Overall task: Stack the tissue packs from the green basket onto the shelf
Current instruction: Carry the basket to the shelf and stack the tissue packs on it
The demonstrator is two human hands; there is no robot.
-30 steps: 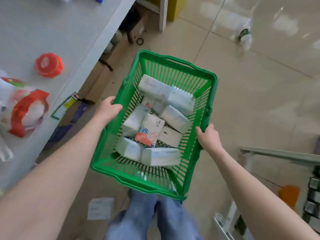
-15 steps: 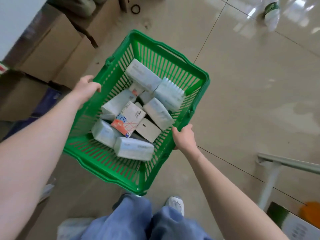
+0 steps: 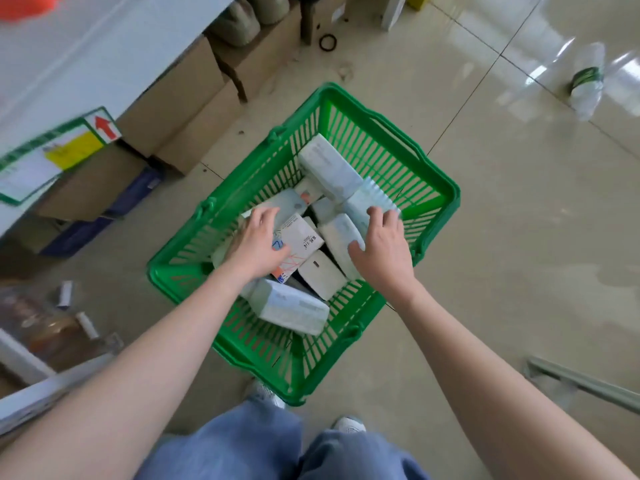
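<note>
Far left of your left hand: the white shelf, nothing stacked on what shows of it yet. Under your hands: the green basket, half a second ago carried by its rims, now set on the floor, so picking can begin. Left hand: let go of the rim, spread flat on the printed pack, not yet closed. Right hand: likewise released, fingers curling over a white tissue pack. Just nearer you: another pack, loose.
</note>
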